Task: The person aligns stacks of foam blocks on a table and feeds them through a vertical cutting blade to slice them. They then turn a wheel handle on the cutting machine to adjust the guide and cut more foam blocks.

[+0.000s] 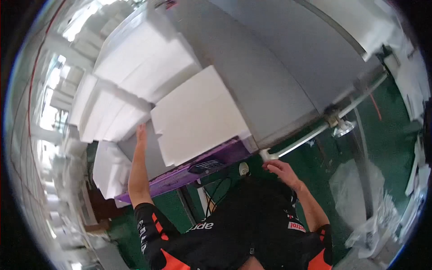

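Observation:
My left hand (141,132) reaches over the grey table at the left, its fingers stretched out against the lower edge of a stack of white sheets (114,110). Right of it lies a squarish white stack (198,114) with a notched left edge, near the purple front edge (180,177) of the table. My right hand (281,171) is closed beside the white end piece (267,155) of a metal rail; what its fingers hold, if anything, is too small to tell.
A larger white stack (144,58) stands farther back on the grey tabletop (265,76). The metal rail (303,140) runs along the table's right side, with a clamp-like fitting (334,118). Clear plastic bags (360,193) lie on the green floor (315,198).

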`<action>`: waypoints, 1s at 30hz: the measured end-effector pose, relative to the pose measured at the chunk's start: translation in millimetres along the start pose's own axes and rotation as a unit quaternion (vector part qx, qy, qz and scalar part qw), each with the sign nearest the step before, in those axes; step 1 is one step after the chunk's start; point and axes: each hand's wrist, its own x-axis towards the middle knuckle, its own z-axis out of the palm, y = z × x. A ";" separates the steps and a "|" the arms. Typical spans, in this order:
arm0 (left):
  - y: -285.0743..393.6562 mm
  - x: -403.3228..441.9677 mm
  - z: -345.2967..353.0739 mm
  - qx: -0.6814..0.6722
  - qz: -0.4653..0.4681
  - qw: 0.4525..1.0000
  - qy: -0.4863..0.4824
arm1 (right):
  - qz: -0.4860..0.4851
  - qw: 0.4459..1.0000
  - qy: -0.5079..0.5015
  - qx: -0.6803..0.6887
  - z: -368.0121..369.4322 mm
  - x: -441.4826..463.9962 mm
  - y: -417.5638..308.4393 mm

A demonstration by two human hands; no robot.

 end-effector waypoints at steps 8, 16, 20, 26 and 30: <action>-35.6 47.3 4.7 -0.317 0.008 0.935 -0.160 | 0.020 0.982 0.189 -0.008 89.2 92.2 46.2; 16.6 84.0 64.0 -0.345 -0.055 0.888 -0.299 | -0.076 0.895 0.208 -0.387 27.8 116.1 73.1; 31.9 93.9 61.6 -0.390 -0.078 0.866 -0.303 | -0.001 0.968 0.149 -0.204 5.0 135.3 87.4; 27.4 57.5 50.3 -0.390 -0.084 0.876 -0.271 | 0.009 0.993 0.108 0.045 27.4 121.6 15.8; -10.4 12.7 49.9 -0.337 0.015 0.893 -0.298 | -0.001 0.988 0.138 -0.074 0.9 151.9 1.8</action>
